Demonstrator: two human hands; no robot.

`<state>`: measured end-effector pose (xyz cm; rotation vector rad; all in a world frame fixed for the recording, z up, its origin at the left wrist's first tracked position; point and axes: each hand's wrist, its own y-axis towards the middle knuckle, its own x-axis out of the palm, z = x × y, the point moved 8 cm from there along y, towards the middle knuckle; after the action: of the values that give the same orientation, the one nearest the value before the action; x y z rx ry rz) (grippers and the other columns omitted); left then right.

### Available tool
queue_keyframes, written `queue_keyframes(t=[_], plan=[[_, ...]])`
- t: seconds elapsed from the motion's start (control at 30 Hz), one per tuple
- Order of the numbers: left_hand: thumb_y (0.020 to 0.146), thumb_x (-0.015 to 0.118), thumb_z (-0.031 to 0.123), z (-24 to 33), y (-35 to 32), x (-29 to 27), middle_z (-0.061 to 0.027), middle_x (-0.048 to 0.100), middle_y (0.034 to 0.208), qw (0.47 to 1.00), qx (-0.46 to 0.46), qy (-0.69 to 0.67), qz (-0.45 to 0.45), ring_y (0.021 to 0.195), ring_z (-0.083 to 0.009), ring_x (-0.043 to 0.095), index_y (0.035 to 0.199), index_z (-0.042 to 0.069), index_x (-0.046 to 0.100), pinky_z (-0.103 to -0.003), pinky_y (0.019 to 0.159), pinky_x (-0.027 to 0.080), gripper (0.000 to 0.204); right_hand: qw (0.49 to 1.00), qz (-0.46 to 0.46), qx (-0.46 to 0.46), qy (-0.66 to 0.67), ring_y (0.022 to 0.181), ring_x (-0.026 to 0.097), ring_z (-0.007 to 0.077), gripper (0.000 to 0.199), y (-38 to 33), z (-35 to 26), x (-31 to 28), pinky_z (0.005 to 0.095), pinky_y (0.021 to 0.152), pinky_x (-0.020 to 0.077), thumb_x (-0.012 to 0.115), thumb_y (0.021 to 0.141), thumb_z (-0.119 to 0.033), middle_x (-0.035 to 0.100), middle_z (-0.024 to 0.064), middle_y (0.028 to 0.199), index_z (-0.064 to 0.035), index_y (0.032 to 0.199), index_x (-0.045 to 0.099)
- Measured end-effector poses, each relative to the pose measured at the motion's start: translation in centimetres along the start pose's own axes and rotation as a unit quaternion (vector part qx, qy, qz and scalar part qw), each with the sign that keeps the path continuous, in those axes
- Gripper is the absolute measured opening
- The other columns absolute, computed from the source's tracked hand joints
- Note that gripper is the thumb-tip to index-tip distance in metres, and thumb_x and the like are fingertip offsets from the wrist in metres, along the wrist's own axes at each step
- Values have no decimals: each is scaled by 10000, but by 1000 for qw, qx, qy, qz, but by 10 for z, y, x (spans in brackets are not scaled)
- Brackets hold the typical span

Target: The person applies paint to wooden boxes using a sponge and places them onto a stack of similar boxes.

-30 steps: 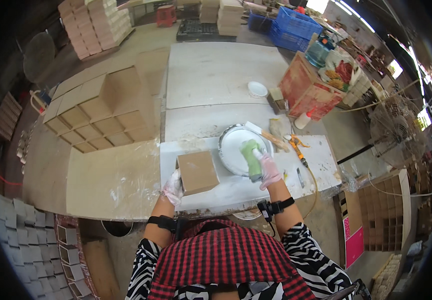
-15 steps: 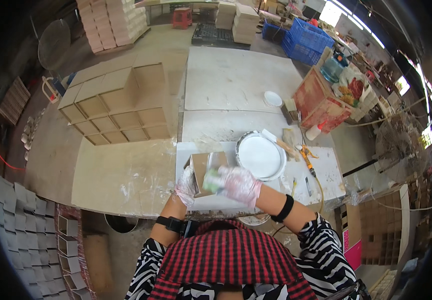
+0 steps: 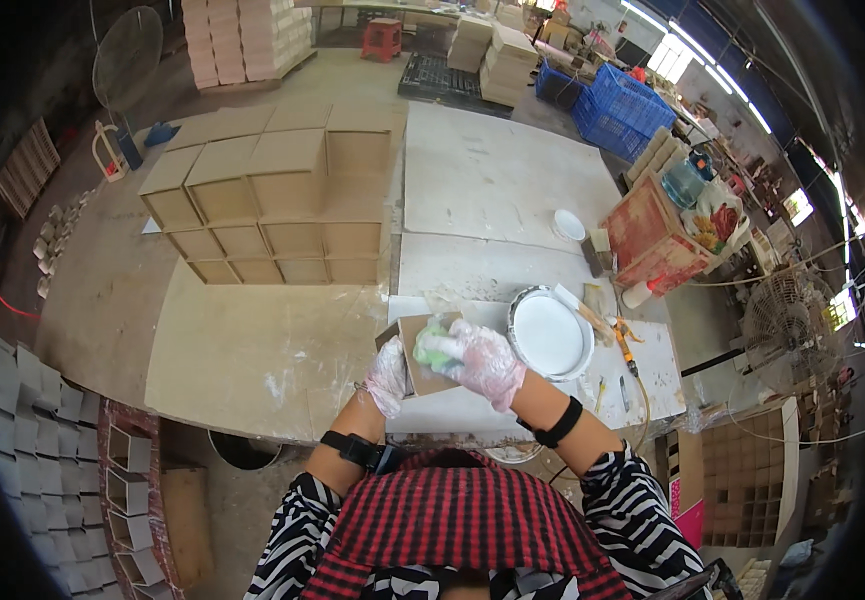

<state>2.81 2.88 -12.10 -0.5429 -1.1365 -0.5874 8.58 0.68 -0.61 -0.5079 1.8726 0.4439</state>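
Observation:
My left hand (image 3: 386,378), in a thin clear glove, grips the left side of a small brown cardboard box (image 3: 424,380) near the table's front edge. Part of the box is hidden behind my hands. In my gloved right hand (image 3: 490,364) is a pale green sponge (image 3: 434,345), pressed against the box's face. Just right of that hand stands a round tub of white paint or glue (image 3: 550,336). A flat brush (image 3: 582,308) lies across the tub's right rim.
Brown box units (image 3: 282,220) stand stacked at the back left of the table. Toward the right lie a yellow-orange tool (image 3: 628,348) with a hose and a small white bowl (image 3: 568,225). A red-stained wooden crate (image 3: 652,240) stands by the right edge, bearing a blue water jug (image 3: 685,180).
My right hand and the sponge have moved up slightly across the box's face. My left hand keeps its grip. The whole view has shifted, with table things appearing further right.

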Motion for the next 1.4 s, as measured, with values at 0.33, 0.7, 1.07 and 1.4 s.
queue_keyframes(t=[0.33, 0.7, 1.07, 1.4], plan=[[941, 348, 378, 7, -8, -15, -148, 536, 1192, 998, -42, 29, 34, 1033, -266, 568, 1253, 31, 446, -420, 873, 484, 477, 986, 79, 81, -122, 862, 567, 250, 359, 33, -11, -14, 331, 679, 508, 614, 733, -161, 548, 71, 946, -269, 1076, 596], [928, 374, 382, 17, 7, -21, -144, 581, 1090, 976, -104, -85, -170, 956, -263, 592, 1164, 26, 500, -402, 821, 504, 445, 989, 15, -44, -144, 739, 575, 222, 429, 35, -44, -1, 331, 626, 486, 623, 764, -229, 570, 72, 897, -127, 1171, 535], [928, 366, 433, 79, -11, 6, -77, 547, 1179, 997, 75, -11, 10, 1045, -247, 553, 1218, 87, 471, -406, 893, 462, 464, 975, 143, -16, 166, 823, 616, 231, 316, -4, -20, -15, 293, 705, 520, 641, 771, -140, 580, 114, 939, -220, 1071, 585], [934, 373, 363, 76, 5, 15, -144, 557, 1096, 972, 214, 95, 8, 969, -295, 578, 1192, 44, 456, -433, 794, 515, 419, 967, 252, 43, 14, 699, 588, 211, 404, -6, -7, -40, 318, 617, 494, 682, 686, -167, 540, 42, 867, -278, 1067, 607]])
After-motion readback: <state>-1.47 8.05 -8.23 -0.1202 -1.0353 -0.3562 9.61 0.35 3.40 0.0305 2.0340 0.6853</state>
